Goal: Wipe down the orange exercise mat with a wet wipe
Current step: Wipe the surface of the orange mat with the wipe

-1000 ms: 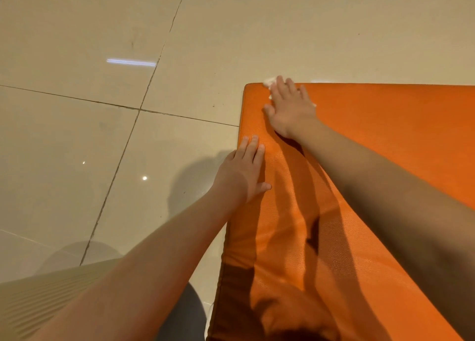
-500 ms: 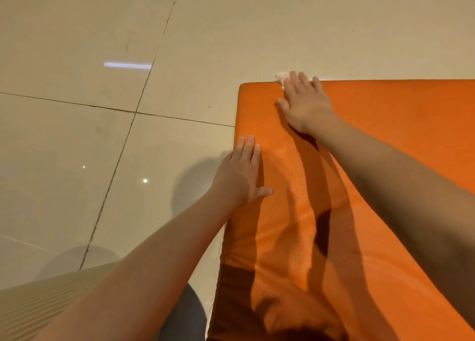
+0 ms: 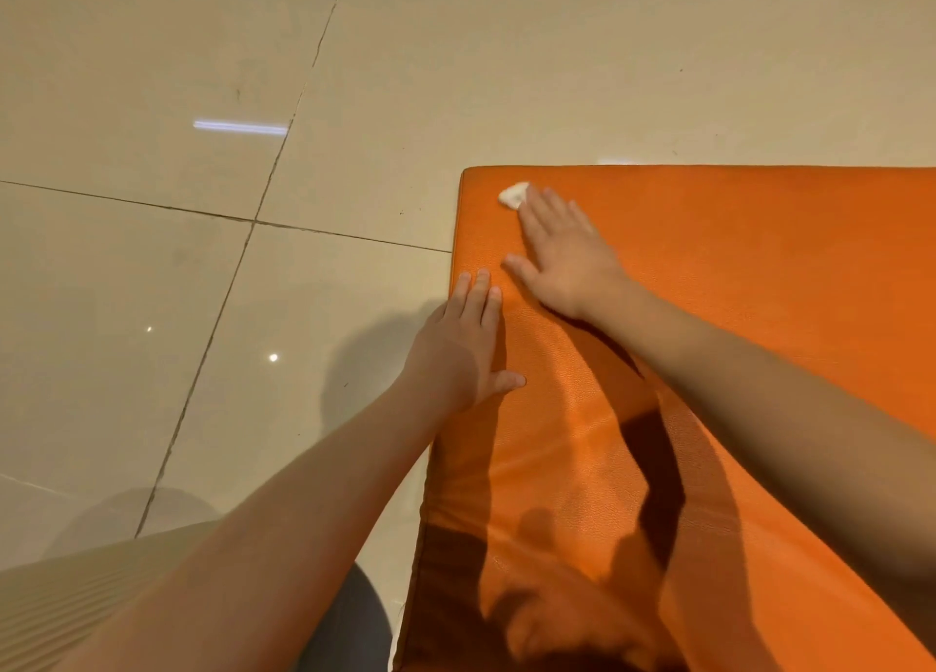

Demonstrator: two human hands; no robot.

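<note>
wipe (image 3: 512, 196) beneath right hand (image 3: 562, 261) on mat (image 3: 759, 276)

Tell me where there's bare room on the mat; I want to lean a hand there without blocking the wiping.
Free: the wide stretch of orange mat right of the right hand, along the far edge. Crowded: the far left corner, where that hand presses the wet wipe and the left hand lies flat on the mat's left edge.

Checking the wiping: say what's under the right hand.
A white wet wipe peeks out past the fingers on the orange mat; the rest, under the right hand, is hidden.
</note>
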